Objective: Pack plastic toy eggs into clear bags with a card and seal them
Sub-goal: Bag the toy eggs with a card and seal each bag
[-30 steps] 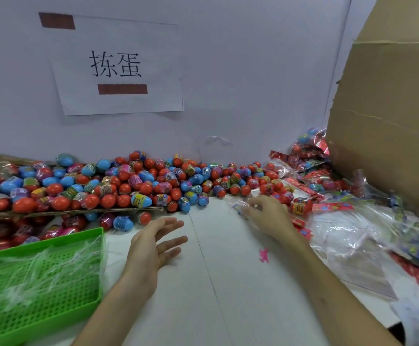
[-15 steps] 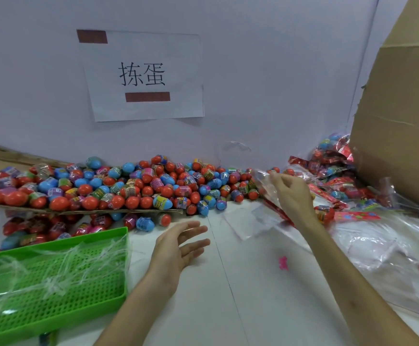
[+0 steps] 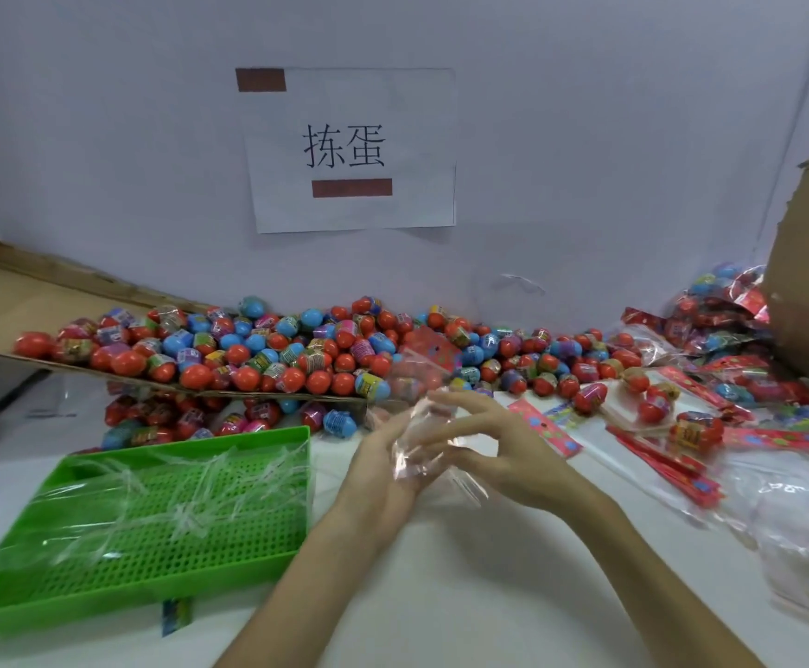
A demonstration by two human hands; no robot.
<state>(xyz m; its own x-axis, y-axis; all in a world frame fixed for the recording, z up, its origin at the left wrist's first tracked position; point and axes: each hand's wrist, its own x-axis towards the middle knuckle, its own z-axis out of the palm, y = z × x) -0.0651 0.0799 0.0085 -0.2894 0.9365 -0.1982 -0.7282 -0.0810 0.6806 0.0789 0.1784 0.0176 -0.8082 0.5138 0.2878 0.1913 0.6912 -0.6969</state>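
Two hands meet in the middle of the frame, a little above the white worktop [image 3: 441,595], with one clear bag [image 3: 424,455] between them. The right hand [image 3: 508,455] has its fingers curved, and thumb and fingers seem to pinch the film near its lower end. The left hand [image 3: 383,455] lies against the other side of the bag with fingers almost straight. The film hides its thumb, so I cannot tell if it really grips. The bag is blurred, and a red patch at its upper end may be a card, but this is not sure.

The toy eggs [image 3: 296,349] lie in a long heap along the wall, across the middle of the frame, partly on a cardboard flap [image 3: 55,291] at the left. Loose red cards [image 3: 544,426] lie just right of the hands, and filled bags [image 3: 710,306] are piled at the upper right. A green basket [image 3: 190,433] stands at the lower left.

In my judgement the step in hand is opening the mouth of the bag. To do it well, the two layers should be rubbed apart with thumb and fingertip, not pulled hard, because thin film can tear. One hand should then hold the mouth wide and turned toward the heap, so that the other hand is free to bring eggs and a card.
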